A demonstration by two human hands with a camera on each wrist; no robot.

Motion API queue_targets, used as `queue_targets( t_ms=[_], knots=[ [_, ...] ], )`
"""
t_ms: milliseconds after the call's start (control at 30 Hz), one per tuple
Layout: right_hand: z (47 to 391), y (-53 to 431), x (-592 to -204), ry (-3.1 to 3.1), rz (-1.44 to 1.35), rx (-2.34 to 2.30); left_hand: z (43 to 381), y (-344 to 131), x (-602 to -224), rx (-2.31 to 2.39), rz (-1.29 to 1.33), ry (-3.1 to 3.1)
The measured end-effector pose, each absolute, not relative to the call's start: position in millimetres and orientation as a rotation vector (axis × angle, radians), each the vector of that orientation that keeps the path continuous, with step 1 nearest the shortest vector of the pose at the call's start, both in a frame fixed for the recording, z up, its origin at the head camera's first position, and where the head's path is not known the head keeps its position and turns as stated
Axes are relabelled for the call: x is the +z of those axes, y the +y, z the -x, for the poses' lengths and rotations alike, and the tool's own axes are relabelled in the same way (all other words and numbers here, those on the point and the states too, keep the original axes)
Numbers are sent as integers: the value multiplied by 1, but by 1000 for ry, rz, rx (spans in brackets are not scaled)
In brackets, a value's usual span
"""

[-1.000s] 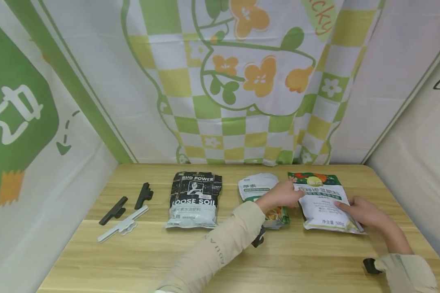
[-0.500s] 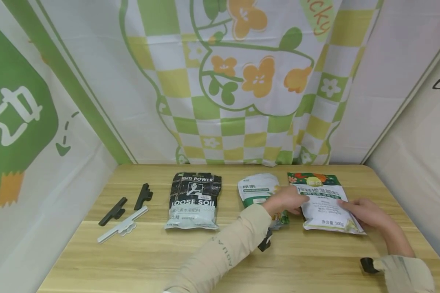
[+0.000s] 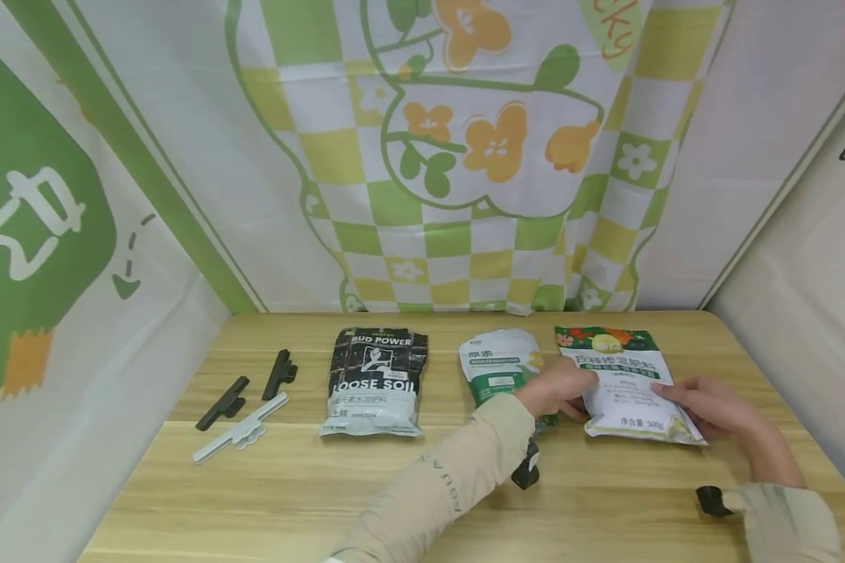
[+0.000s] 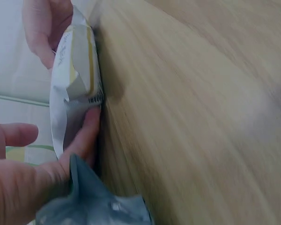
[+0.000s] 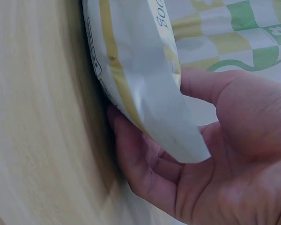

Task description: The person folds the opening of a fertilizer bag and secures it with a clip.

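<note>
A white fertilizer bag [image 3: 623, 399] with a green and red top lies flat at the right rear of the table. My left hand [image 3: 559, 387] holds its left edge, one finger [image 4: 86, 131] tucked under the bag and another raised on the upper side. Gripping the lower right edge, my right hand [image 3: 711, 407] has its thumb [image 5: 203, 84] on the front and its fingers [image 5: 136, 154] curled behind. A white and green bag [image 3: 500, 363] beside the left hand is partly hidden by that hand and forearm.
A black and silver loose soil bag [image 3: 375, 383] lies left of centre. Further left lie two black sealing clips [image 3: 223, 403] and a white one [image 3: 241, 428]. A patterned cloth [image 3: 465, 258] hangs behind the wooden table [image 3: 253, 508].
My left hand has slid slightly down and right along the fertilizer bag's left edge. The right hand stays at the bag's right side, and the bag has hardly moved.
</note>
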State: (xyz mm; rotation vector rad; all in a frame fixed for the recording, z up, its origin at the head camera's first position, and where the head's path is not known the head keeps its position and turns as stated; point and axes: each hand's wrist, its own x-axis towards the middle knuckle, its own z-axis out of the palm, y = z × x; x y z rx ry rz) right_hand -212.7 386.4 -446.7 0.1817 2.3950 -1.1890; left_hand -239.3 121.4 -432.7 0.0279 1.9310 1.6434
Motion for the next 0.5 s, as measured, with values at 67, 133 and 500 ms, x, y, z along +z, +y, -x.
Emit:
queue_targets(
  t_ms=[67, 133, 500],
  knots=[
    [213, 386, -446, 2422, -172, -1165, 238, 123, -433, 1659, -11, 1923],
    [213, 386, -446, 2442, -152, -1153, 237, 126, -432, 1675, 25, 1918],
    [212, 385, -445, 2367, -133, -1288, 236, 136, -428, 1711, 202, 1873]
  ],
)
